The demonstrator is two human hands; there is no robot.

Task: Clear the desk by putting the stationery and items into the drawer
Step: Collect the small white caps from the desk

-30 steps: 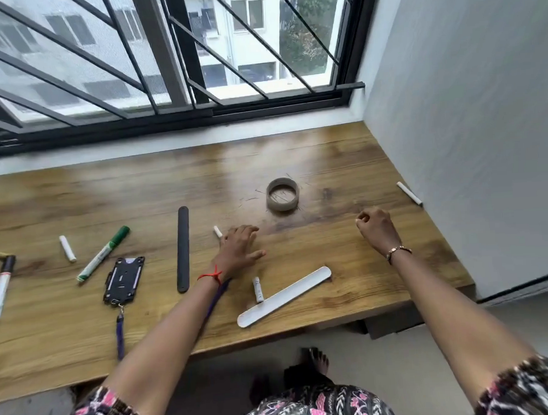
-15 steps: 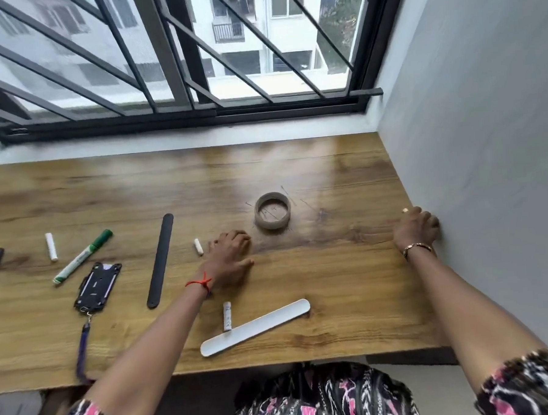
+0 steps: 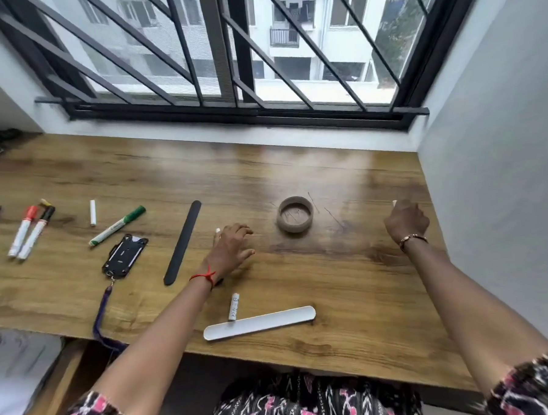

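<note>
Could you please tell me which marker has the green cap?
The marker nearest the badge holder; the others, farther left, have red or black caps.

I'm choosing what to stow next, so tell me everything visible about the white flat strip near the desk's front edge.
The white strip is long, thin and flat with rounded ends, plastic-looking. It lies on the wooden desk near the front edge, running left to right, its right end slightly farther back. A small white tube touches the strip's left part with its near end. Nothing else touches it.
</note>
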